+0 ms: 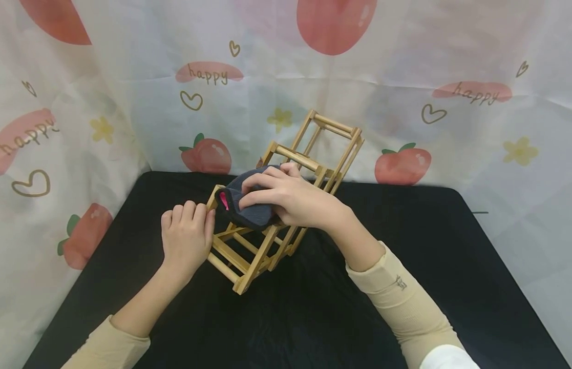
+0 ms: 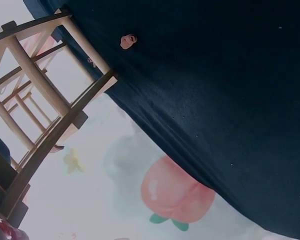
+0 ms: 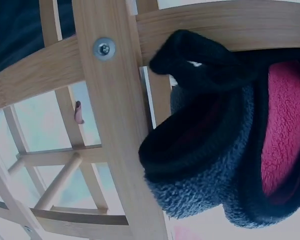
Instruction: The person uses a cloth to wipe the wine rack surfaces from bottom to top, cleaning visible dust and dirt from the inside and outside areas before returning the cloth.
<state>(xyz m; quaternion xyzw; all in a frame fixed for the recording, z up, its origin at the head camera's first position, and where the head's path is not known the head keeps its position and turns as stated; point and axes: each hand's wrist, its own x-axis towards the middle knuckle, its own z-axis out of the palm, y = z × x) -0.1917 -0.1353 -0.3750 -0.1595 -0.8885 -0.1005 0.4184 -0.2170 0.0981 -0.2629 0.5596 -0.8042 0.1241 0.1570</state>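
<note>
A light wooden rack (image 1: pixel 262 256) of slats and round rods stands tilted on the black-covered table. My left hand (image 1: pixel 186 236) grips its near left end, fingers over the top bar. With curled fingers my right hand (image 1: pixel 290 197) holds a folded dark blue cloth (image 1: pixel 249 187) against an upper bar of the rack. In the right wrist view the cloth (image 3: pixel 200 195) looks fleecy, with black edging, a black loop and a pink inner side. My right hand does not show there. The left wrist view shows the rack (image 2: pixel 55 125) from its end.
A black cover (image 1: pixel 350 307) spreads over the table under the rack. Behind and at the sides hangs a pale curtain (image 1: pixel 313 82) printed with peaches, hearts and lettering. The rack's far end reaches up close in front of this curtain.
</note>
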